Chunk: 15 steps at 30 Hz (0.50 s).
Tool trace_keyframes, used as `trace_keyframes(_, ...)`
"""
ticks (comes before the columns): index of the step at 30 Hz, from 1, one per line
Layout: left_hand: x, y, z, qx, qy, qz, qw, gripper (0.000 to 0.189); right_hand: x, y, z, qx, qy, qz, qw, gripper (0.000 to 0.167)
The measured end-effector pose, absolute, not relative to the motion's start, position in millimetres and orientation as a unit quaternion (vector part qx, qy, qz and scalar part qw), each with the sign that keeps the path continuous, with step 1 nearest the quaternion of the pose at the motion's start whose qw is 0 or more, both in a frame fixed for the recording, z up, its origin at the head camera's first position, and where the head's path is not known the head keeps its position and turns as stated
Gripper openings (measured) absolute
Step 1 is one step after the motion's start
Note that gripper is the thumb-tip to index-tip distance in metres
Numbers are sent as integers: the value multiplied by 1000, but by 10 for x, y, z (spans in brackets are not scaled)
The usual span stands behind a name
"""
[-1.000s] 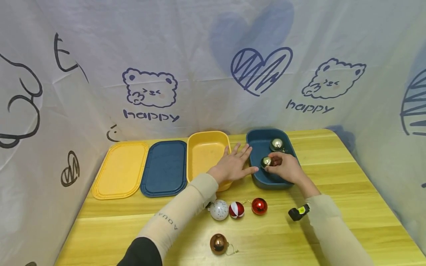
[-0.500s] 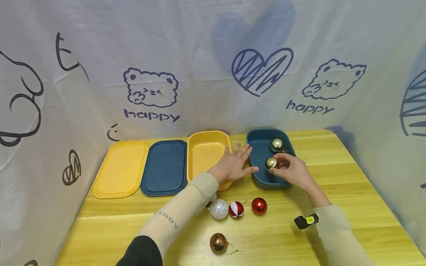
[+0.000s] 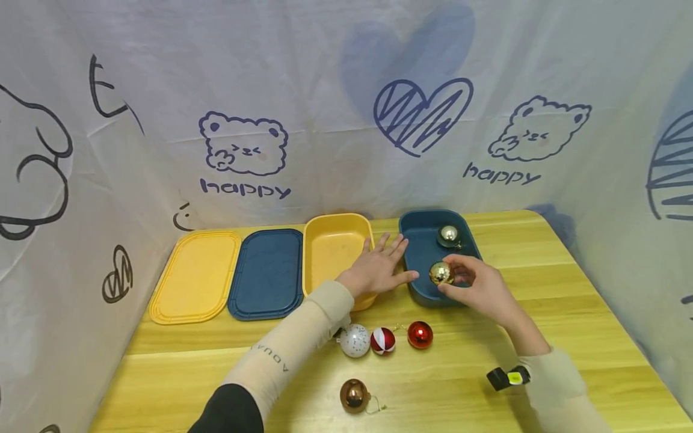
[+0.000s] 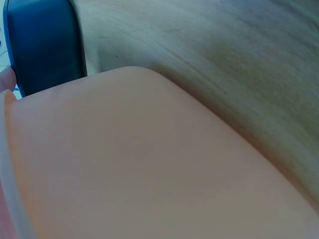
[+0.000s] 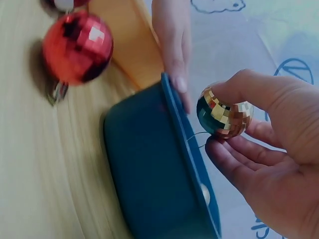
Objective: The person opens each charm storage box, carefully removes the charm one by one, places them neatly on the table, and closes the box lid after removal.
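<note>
Over the last second the right hand (image 3: pixel 479 285) has drawn a little right and nearer with the gold ball (image 3: pixel 441 273), which its thumb and fingers pinch over the blue box (image 3: pixel 422 246). The left hand (image 3: pixel 379 267) lies where it was between the boxes, its fingers straight and spread. One pale shiny ball (image 3: pixel 449 234) sits at the blue box's far right. To the left stand one yellow box (image 3: pixel 335 252) and two flat, rounded lids: a blue lid (image 3: pixel 266 273), then a yellow lid (image 3: pixel 195 276). Nearer, four balls rest on the wood-grained table (image 3: pixel 449 385): a speckled white ball (image 3: pixel 355 340), a red-and-white ball (image 3: pixel 382 341), a glossy red ball (image 3: pixel 420 334) and, nearest, a brown ball (image 3: pixel 354 396). Only the right wrist view shows the gold ball's mirror-like facets clearly, and its thin cord (image 5: pixel 195 134); the left wrist view is mostly smooth box wall.
</note>
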<state>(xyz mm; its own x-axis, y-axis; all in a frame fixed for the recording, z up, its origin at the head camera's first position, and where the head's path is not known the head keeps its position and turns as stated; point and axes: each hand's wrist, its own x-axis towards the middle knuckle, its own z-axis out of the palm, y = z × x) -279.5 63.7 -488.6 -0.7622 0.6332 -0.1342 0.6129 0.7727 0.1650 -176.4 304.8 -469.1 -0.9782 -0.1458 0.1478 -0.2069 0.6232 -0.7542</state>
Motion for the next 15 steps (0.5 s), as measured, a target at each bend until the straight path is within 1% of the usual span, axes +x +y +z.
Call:
trace_keyframes(9,-2775,627,-4855,335,936,50,91,90,-1543,2887,-4685,141,-889,435,29,53)
trace_keyframes(15,-2788,619,-4854,350,933,33,77,88,-1389,2760,-4743,177,-880,442,14,54)
